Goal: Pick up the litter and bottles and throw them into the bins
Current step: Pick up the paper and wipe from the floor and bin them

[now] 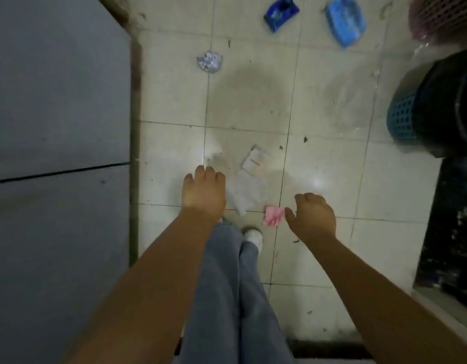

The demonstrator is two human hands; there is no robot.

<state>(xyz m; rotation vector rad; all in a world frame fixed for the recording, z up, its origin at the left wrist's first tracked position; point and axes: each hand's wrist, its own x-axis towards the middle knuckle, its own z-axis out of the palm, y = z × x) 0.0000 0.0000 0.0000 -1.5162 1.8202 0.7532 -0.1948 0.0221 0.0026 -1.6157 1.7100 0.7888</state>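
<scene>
My left hand [204, 191] hangs over the tiled floor with its fingers bent down, right beside a clear plastic bottle or wrapper [244, 197] with a pale label [254, 161]. Nothing shows inside that hand. My right hand [313, 216] hovers lower right, thumb apart from the fingers and empty, its thumb tip next to a crumpled pink paper [273, 216]. Further off lie a silver foil ball [209, 62], a dark blue packet [280, 13] and a light blue packet [346, 21]. A blue mesh bin [403, 114] with a black liner stands at the right; a pink mesh bin [444, 15] is behind it.
A grey cabinet [59, 127] walls off the left side. A dark speckled surface [453, 232] lines the right edge. A clear plastic sheet [350, 101] lies flat near the blue bin. My grey trouser legs and white shoe [253, 235] stand just below the hands.
</scene>
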